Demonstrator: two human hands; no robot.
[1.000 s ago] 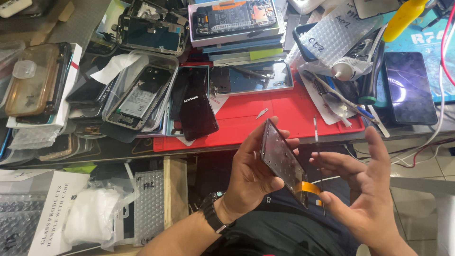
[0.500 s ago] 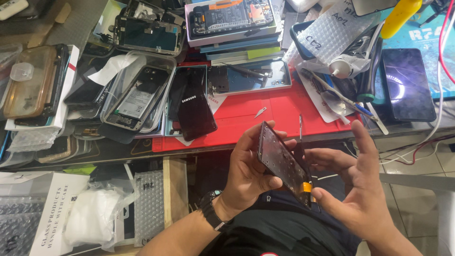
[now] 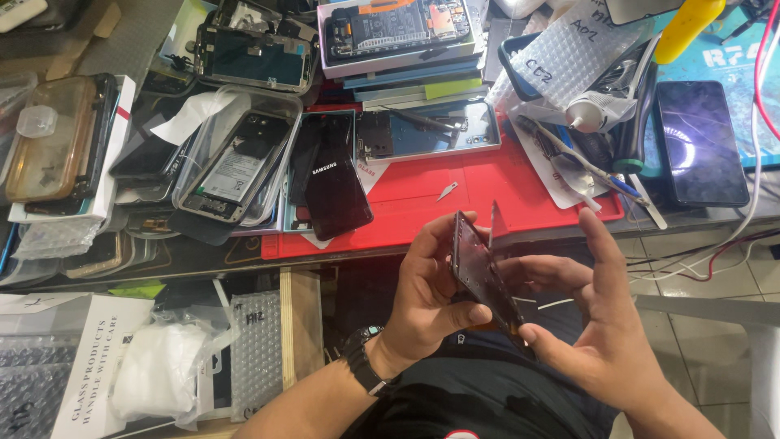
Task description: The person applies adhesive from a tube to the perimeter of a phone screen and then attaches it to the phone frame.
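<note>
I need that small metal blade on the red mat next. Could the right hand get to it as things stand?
Probably not straight away: the right hand is steadying the phone panel with the left hand. The blade lies uncovered on the red mat, so once freed, the path looks open.

- The phone panel [image 3: 486, 280] sits in the lower centre of the frame, tilted on edge, between the left hand [image 3: 426, 301] and the right hand [image 3: 597, 325].
- The work mat [image 3: 487, 191] lies on the desk [image 3: 203, 256], above the hands in the frame.
- A dark phone [image 3: 335, 183] lies at the mat's left edge.
- A small blade [image 3: 447, 191] lies on the mat, right of that phone.
- A phone frame [image 3: 431, 130] lies at the mat's upper edge.
- Another phone [image 3: 700, 142] lies at the right of the frame.
- A stack of boxes [image 3: 398, 41] stands at upper centre.
</note>
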